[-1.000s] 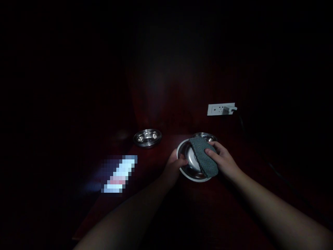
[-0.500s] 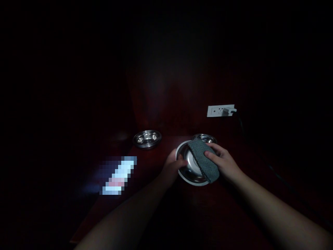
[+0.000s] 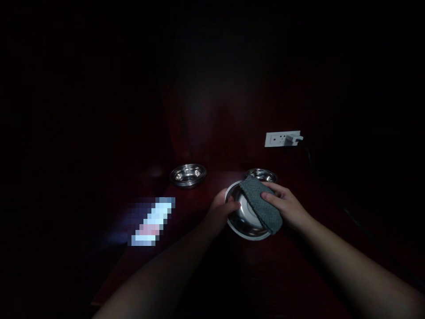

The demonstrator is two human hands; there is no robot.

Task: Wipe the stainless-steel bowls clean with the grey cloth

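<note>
A shiny metal bowl [image 3: 244, 219] is tilted toward me above the dark red table. My left hand [image 3: 219, 212] is closed on its left rim, thumb inside and fingers behind. On the right side, my right hand [image 3: 287, 206] presses a folded grey-green cloth [image 3: 262, 204] over the rim, the thumb on top of the cloth. The cloth covers the right part of the bowl's inside. Behind the right hand, another metal bowl [image 3: 260, 173] is partly hidden. A stack of metal bowls [image 3: 188, 176] stands farther left.
A white wall socket [image 3: 282, 139] with a plug and dark cable is at the back right. To the left lies a bright, pixelated rectangle [image 3: 152, 221] near the edge of the red table [image 3: 116, 277]. The surroundings are very dark.
The held bowl has tipped and shifted slightly down, and the cloth has moved a little down and right along its rim. Both hands have kept their hold. The other bowls stay put.
</note>
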